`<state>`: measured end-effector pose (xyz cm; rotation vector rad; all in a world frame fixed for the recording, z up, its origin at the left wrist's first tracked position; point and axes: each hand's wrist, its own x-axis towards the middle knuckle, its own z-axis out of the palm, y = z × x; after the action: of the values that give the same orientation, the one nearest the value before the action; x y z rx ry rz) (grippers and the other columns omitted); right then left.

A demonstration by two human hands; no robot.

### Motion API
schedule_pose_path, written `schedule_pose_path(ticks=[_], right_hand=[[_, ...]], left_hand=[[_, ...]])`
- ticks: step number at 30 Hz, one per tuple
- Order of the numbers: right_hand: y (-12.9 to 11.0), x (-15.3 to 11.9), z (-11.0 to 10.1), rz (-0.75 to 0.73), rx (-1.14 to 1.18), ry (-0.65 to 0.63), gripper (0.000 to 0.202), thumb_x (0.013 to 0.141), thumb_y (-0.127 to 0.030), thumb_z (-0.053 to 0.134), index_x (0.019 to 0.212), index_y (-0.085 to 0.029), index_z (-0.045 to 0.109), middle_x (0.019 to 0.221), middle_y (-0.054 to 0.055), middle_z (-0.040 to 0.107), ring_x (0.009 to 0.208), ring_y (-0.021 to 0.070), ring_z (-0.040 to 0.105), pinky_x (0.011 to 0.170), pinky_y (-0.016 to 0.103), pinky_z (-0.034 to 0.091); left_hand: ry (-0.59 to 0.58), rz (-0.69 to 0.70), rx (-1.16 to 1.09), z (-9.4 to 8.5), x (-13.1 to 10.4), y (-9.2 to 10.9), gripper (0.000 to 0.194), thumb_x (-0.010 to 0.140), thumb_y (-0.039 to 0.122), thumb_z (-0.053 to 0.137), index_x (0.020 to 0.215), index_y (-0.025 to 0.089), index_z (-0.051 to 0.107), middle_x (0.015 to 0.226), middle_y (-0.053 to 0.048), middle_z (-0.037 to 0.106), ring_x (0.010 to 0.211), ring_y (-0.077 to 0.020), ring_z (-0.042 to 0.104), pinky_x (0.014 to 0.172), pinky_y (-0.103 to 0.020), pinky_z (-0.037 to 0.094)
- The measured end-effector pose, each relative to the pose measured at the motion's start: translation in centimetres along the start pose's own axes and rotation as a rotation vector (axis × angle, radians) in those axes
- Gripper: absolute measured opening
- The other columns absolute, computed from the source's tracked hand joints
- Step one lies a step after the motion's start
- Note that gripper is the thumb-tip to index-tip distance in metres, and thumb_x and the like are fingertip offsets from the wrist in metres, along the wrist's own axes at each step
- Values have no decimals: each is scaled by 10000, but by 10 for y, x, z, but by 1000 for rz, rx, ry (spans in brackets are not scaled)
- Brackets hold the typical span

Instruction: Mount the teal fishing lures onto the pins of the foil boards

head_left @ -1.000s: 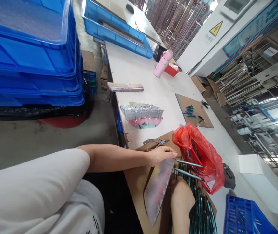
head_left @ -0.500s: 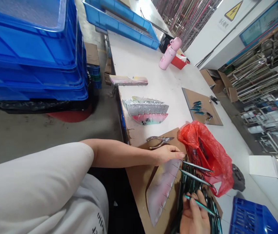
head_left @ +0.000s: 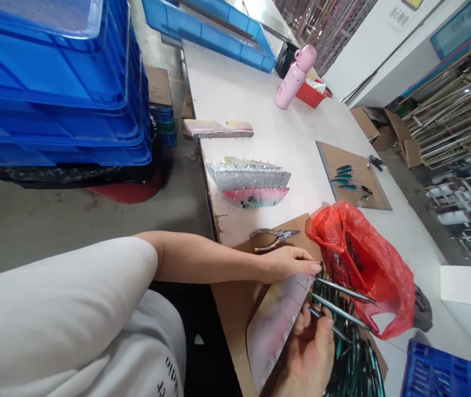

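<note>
My left hand (head_left: 291, 263) grips the upper end of a pink-and-silver board (head_left: 274, 328) with short wire pins along its edge. Two slender, pointed teal-silver fishing lures (head_left: 341, 311) hang from those pins, sticking out to the right. My right hand (head_left: 308, 347) pinches another thin lure (head_left: 330, 324) close to the board's edge, just below the hung ones. Beneath and beside it lies a heap of dark teal lures (head_left: 357, 361) on brown cardboard (head_left: 231, 309). Pliers (head_left: 277, 238) rest above my left wrist.
A red plastic bag (head_left: 368, 264) stands right of the lures, beside a blue crate (head_left: 442, 369). More pinned boards (head_left: 256, 179) lie farther up the white table (head_left: 301, 160). A pink bottle (head_left: 295, 77) and a small board with several lures (head_left: 355, 176) stand beyond. Stacked blue bins (head_left: 53, 82) rise at left.
My right hand has moved up and left with the lure, from over the heap to the board's edge. My left hand stays on the board's end. The camera view has shifted slightly.
</note>
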<state>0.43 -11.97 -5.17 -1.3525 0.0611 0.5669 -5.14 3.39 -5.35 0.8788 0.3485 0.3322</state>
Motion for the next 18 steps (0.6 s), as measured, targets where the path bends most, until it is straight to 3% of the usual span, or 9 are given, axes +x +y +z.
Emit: schedule_pose_path(ticks=[12, 18], right_hand=[[-4, -7, 8, 72, 27, -42, 163, 727, -367, 597, 844, -254, 607, 753, -68, 636, 637, 54, 586, 611, 149, 492], [-3, -8, 8, 12, -7, -64, 175, 731, -362, 595, 875, -261, 596, 786, -66, 629, 682, 62, 588, 658, 175, 496]], left_hand=[[24, -1, 46, 0, -1, 2, 412, 660, 502, 648, 877, 156, 595, 718, 18, 563, 594, -74, 478, 559, -198, 364], [40, 15, 76, 0, 0, 1, 411, 663, 494, 648, 881, 149, 600, 738, 11, 563, 629, -82, 486, 581, -202, 371]])
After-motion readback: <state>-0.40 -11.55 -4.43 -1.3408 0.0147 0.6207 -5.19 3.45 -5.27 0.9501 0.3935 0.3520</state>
